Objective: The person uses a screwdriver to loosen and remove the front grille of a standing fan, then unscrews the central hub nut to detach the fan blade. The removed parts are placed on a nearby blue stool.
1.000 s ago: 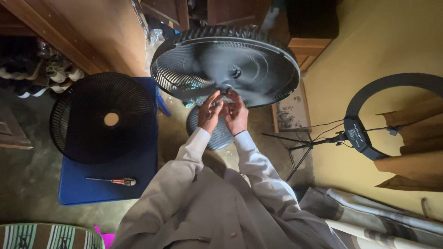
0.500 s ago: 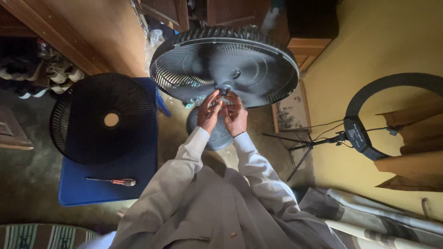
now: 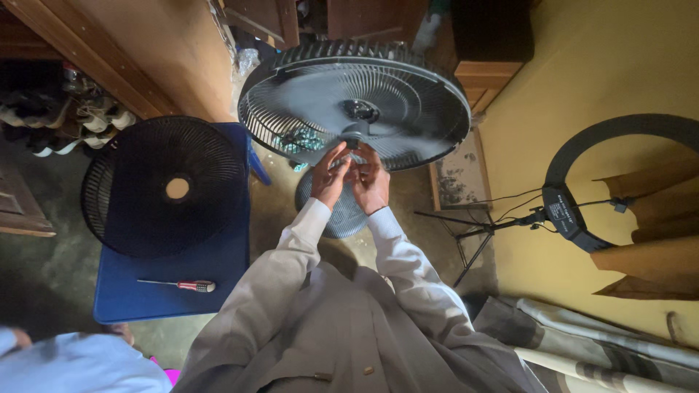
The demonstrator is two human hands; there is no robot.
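home: wooden cupboards (image 3: 145,58), shoes (image 3: 87,116).

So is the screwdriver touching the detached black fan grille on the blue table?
Apart. The head view shows the screwdriver lying on the blue table with a bare blue strip between it and the detached fan grille.

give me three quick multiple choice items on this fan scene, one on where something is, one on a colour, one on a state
1. Where does the screwdriver lie?
A. on the blue surface
B. inside the standing fan
C. on the light stand

2. What colour is the wall behind the ring light?
A. white
B. yellow
C. green

3. How is the loose grille?
A. mounted on the fan
B. held in both hands
C. detached, lying flat

Answers: 1 A, it rests near the surface's front edge. 2 B, the wall shows yellow. 3 C, it lies apart while left hand and right hand are at the fan.
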